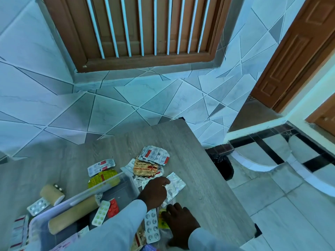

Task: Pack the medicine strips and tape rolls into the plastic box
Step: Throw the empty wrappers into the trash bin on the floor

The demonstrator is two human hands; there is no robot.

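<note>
A clear plastic box [82, 193] stands on the grey table at lower left. Inside it lie a long tan tape roll [72, 216], a white strip with green pills [100, 212] and a red strip [113, 208]. My left hand [154, 192] reaches across the box, its fingertips pinching a silver medicine strip [176, 183] that lies on the table. My right hand [179, 223] rests palm down, fingers apart, on a yellow strip [163, 221] beside a silver blister strip [152, 226]. A short tape roll [51, 194] lies outside the box to its left.
A heap of loose strips [150, 163] lies beyond the box, with a white-and-red strip [101, 166] and a yellow one [103, 178] nearby. Another silver strip [38, 206] lies left of the box. The table's right edge [226, 187] drops to a tiled floor.
</note>
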